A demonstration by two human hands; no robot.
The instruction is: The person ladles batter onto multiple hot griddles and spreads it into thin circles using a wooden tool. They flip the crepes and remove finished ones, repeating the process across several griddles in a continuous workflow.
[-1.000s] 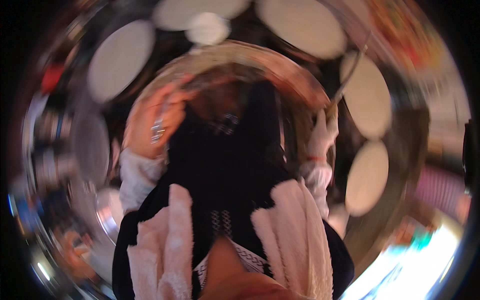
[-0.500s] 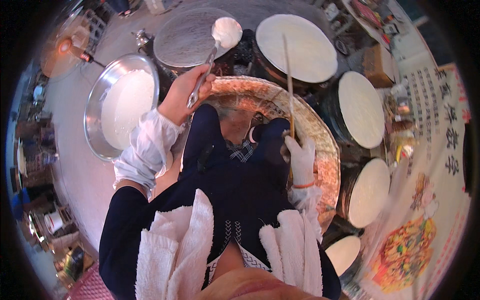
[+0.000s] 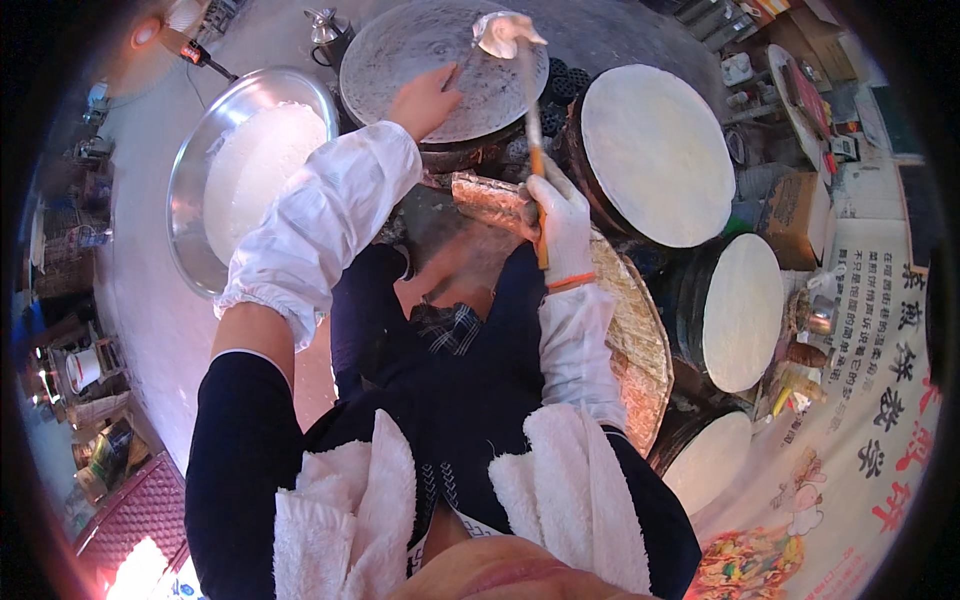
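Observation:
At the far side, my left hand (image 3: pixel 425 104) is closed over a round dark griddle (image 3: pixel 392 62), gripping a ladle (image 3: pixel 452 76) whose handle barely shows beyond my fingers. White batter (image 3: pixel 497 38) shows at the griddle's far right edge, and the ladle's bowl is hard to make out there. My right hand (image 3: pixel 563 208), in a white glove, is wrapped round the wooden handle of a long thin spreading blade (image 3: pixel 531 105). Its far end overlaps the batter; whether they touch I cannot tell.
To the left stands a steel basin (image 3: pixel 187 215) of white batter. Several griddles with pale round crepes (image 3: pixel 655 150) curve down the right. A worn ring-shaped ledge (image 3: pixel 640 350) lies inside them. A kettle-like metal pot (image 3: pixel 325 35) stands beyond the basin; a cardboard box (image 3: pixel 797 220) sits far right.
My left hand has moved forward and right with the ladle, over the bare griddle. My right hand has come forward and left, bringing the blade's tip to the batter. The view has shifted.

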